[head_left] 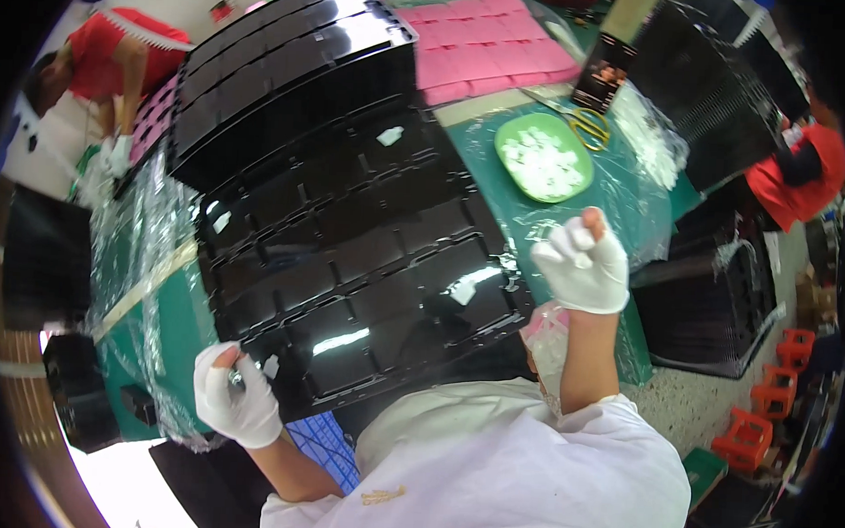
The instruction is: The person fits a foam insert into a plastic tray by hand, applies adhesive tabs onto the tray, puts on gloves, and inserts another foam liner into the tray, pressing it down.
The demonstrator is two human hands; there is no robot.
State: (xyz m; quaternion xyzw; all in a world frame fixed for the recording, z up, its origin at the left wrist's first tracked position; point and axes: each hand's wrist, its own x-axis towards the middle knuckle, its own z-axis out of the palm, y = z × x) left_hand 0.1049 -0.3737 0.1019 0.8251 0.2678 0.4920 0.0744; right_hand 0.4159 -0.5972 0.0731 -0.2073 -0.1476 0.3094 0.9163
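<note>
A glossy black plastic tray (348,261) with many square compartments lies on the green table in front of me. My left hand (235,395), in a white glove, grips the tray's near left corner, with a small metallic tool and a small white piece by its fingers. My right hand (583,264), also gloved, is raised beside the tray's right edge with its fingers pinched together; I cannot tell whether it holds anything. A few small white pieces (389,134) sit in the tray's compartments.
A stack of black trays (281,64) stands at the back. A green dish (543,158) of small white pieces, yellow scissors (590,128) and pink foam sheets (491,38) lie beyond. More black trays (710,302) stand at right. People in red work at both sides.
</note>
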